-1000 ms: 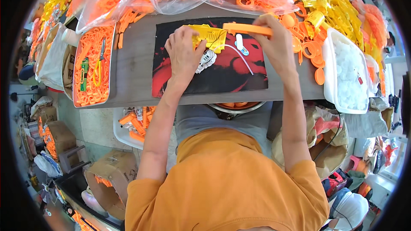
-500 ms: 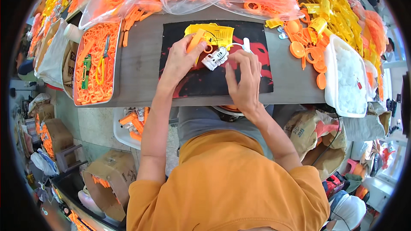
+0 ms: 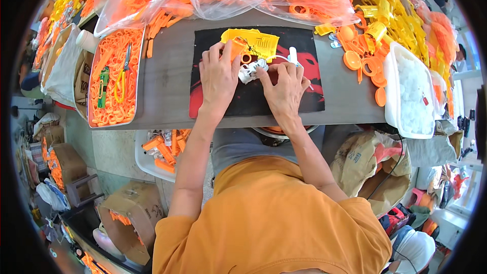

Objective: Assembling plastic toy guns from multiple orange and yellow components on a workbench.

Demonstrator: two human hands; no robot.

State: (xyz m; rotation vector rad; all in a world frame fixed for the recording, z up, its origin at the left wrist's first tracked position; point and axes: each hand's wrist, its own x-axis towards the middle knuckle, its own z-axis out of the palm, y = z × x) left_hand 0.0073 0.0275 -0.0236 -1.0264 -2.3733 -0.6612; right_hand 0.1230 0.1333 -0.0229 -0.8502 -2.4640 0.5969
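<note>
Over the black and red mat [image 3: 304, 99], my left hand [image 3: 219, 78] has its fingers closed on an orange plastic part [image 3: 238, 47] with a round ring-shaped end. My right hand [image 3: 284, 91] is bent inward, its thumb against a small white plastic unit [image 3: 248, 72] with dark wires. How its other fingertips meet the unit is partly hidden. Just behind both hands lies a yellow plastic housing [image 3: 264, 42]. A white stick-like piece [image 3: 292, 55], joined to a white cord, rests beyond my right fingers.
To the left, a tray [image 3: 138, 87] of orange parts carries yellow-handled snips [image 3: 120, 82] and a green tool [image 3: 103, 87]. Clear bags [image 3: 223, 1] of orange parts line the back. On the right are loose orange discs [image 3: 352, 60] and a white tub [image 3: 425, 131] of translucent pieces.
My right hand has moved left and lower, its thumb now at the white unit. My left hand has turned, tilting the orange part toward the unit, which has shifted slightly.
</note>
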